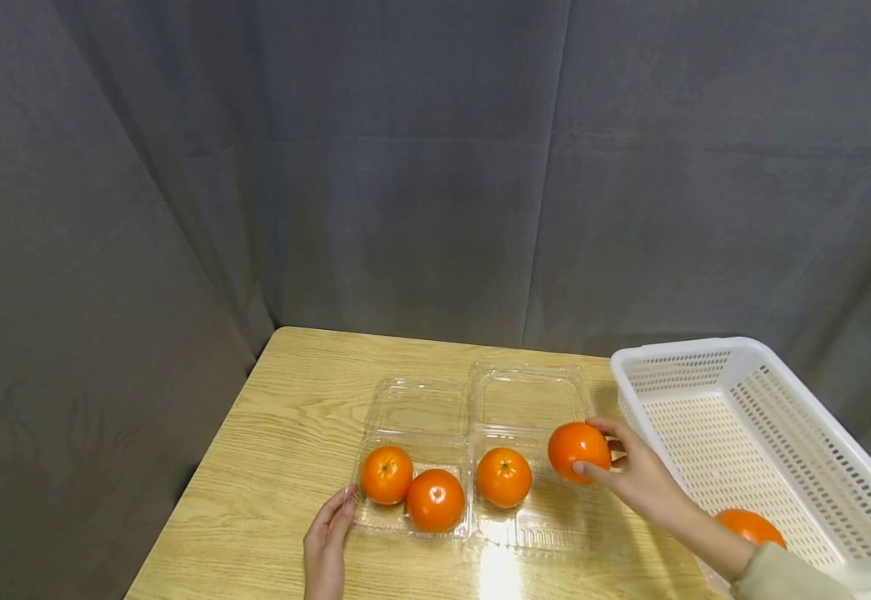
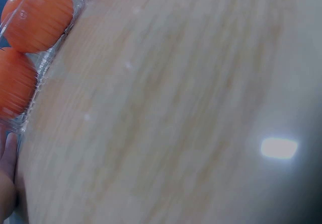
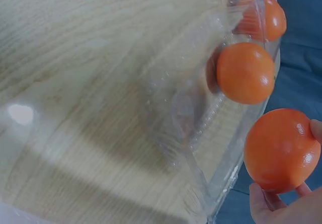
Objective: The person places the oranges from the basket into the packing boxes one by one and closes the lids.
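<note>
While round orange fruit (image 1: 578, 452) is grasped lower right by the right hand (image 1: 633, 475) (left hand (image 1: 326, 546) unclear), gentle lowering is advised.

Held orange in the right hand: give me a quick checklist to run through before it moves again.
1. Grip: ok. The right hand holds the held orange between thumb and fingers.
2. Right container open: ok. Its clear lid lies back, away from the person.
3. Free space there: ok. One orange sits in its left half; the right half looks free.
4. Right container steadied: not ok. The left hand is at the outer edge of the left container.
5. Held orange touching the right container: cannot tell.
</note>
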Motion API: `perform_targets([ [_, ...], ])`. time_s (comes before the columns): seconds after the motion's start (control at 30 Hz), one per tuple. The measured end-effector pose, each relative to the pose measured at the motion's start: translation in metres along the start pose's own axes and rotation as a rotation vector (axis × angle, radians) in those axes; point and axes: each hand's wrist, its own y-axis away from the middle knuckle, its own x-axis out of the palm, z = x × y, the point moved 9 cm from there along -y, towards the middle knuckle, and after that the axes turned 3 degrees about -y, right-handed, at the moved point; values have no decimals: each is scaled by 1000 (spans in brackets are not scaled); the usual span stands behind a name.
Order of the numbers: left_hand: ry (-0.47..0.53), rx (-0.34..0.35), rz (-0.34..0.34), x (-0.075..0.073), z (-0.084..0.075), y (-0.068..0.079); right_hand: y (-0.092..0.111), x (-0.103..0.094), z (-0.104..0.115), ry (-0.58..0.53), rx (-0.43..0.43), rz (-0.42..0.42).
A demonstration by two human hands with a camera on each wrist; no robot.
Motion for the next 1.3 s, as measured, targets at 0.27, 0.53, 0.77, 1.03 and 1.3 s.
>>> perform_targets([
  [0.27, 0, -5, -2, 0, 1, 0, 5, 14, -5, -55, -34, 32],
  [0.53, 5, 11, -4, -1, 0, -1, 9, 23, -9, -18, 1, 39],
  [0.77, -4, -13, 2, 0, 3, -1, 10, 30, -12, -10, 20, 56],
  [1.03, -7, 11, -9, -2, 2, -2, 11, 37, -16, 21, 38, 68],
  [1.3, -15, 22, -14, -2, 1, -2, 14, 47, -21, 24, 69, 87],
])
